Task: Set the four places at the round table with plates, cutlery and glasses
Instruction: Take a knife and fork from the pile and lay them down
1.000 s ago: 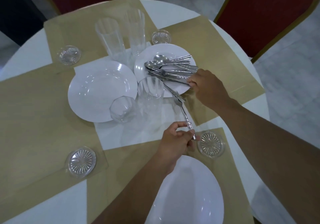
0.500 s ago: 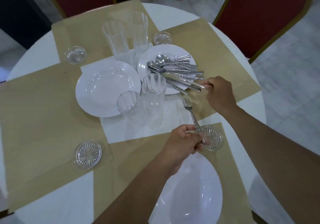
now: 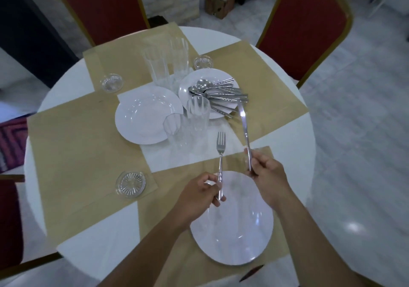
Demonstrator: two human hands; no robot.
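Three plates — four glasses, three coasters — four placemats

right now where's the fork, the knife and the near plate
fork (image 3: 221, 148), head view, on the neck just below the tines
knife (image 3: 243, 118), head view, on the middle of the blade
near plate (image 3: 241, 238), head view, on the bare centre of the plate

Bare mat flanks the near plate on both sides. Glasses, a cutlery-laden plate and another plate crowd the surface's centre.
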